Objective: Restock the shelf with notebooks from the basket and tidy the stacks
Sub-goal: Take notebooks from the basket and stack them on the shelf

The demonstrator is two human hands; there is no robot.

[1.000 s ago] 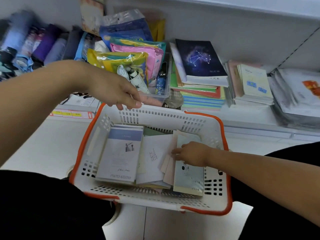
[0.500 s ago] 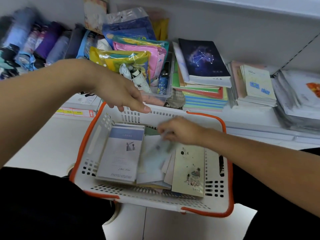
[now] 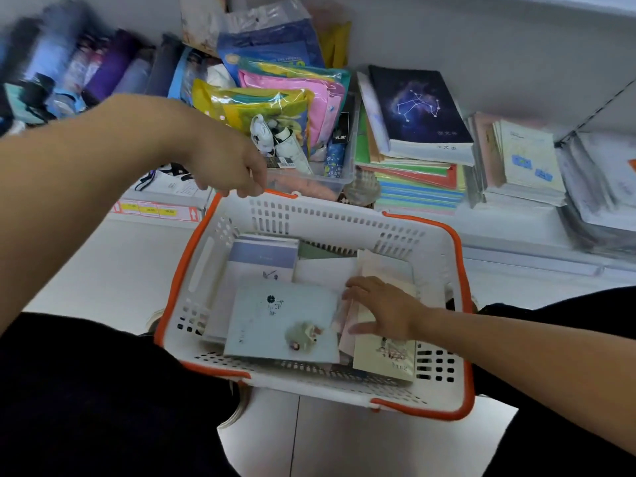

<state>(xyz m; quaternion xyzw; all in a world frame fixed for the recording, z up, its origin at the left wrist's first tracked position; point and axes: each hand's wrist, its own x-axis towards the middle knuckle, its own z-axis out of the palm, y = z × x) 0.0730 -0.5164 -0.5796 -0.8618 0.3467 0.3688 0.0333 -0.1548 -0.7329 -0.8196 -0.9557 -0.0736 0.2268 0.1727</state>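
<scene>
Sorting thru basket (image 3: 444, 256): pale-blue notebook (image 3: 282, 321), upright at the right 1 s ago, now lies flat mid-basket on top of the photo-cover one. Right hand (image 3: 382, 309) fingers spread, resting on the right-side notebooks (image 3: 385, 356), nothing gripped. Left hand (image 3: 227, 170) curled over far orange rim, steadying. Nothing shelved yet; shelf stacks (image 3: 416, 160) still messy.

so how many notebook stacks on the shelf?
3: the dark starry stack by the clear bin, the cream stack right of it, and a blurred white stack at the frame's right edge. More may lie out of view.
</scene>
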